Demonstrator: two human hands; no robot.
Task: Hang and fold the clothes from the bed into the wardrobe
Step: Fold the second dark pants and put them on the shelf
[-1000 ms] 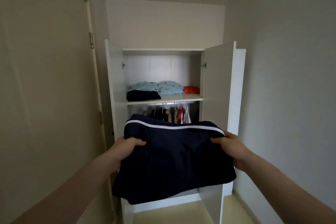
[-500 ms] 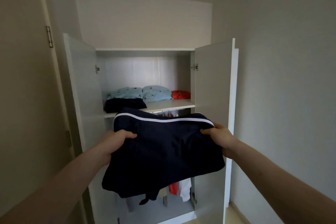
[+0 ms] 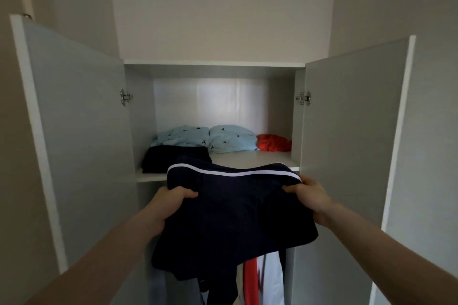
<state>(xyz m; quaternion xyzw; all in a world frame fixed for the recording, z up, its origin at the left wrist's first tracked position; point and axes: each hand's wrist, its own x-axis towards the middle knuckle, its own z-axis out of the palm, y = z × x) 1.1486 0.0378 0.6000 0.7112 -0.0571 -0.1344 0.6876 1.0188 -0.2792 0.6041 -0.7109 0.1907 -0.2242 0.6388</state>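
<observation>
A folded navy garment (image 3: pixel 233 220) with a white stripe along its top edge hangs in the air just in front of the wardrobe shelf (image 3: pixel 267 160). My left hand (image 3: pixel 171 202) grips its left side and my right hand (image 3: pixel 309 195) grips its right side. Its far edge reaches the shelf's front lip and hides part of it. On the shelf lie a folded dark garment (image 3: pixel 171 160) at the left, two light-blue patterned folded pieces (image 3: pixel 208 138) behind, and a red piece (image 3: pixel 273 142) at the right.
Both white wardrobe doors stand open, the left door (image 3: pixel 79 131) and the right door (image 3: pixel 352 131). Below the shelf hang several clothes, among them a red one (image 3: pixel 250 282) and a white one (image 3: pixel 271 280). Beige walls close in on both sides.
I have come closer to the wardrobe, which now fills the view. Both hands have carried the navy garment forward and up until its far edge reaches the shelf's front.
</observation>
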